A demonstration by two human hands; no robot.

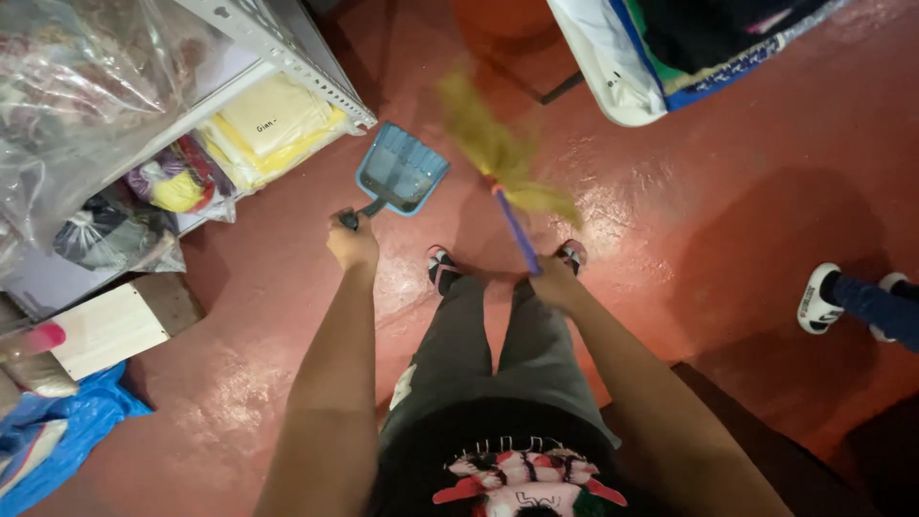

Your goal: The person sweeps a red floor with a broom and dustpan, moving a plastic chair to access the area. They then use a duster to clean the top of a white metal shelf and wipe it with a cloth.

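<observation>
My left hand (351, 243) grips the dark handle of a blue dustpan (403, 170), which rests on the red floor (670, 191) with its mouth facing away from me. My right hand (554, 282) holds the purple handle of a small broom (498, 153) with yellow-green bristles. The bristles are blurred and sit just right of the dustpan. My feet in sandals (440, 266) stand just below the two tools.
A white metal shelf (287, 48) with plastic-wrapped bundles stands at the left. A board (105, 325) and blue plastic (48, 431) lie at lower left. A stuffed bag (670, 48) sits at the top. Another person's foot (823, 299) is at the right.
</observation>
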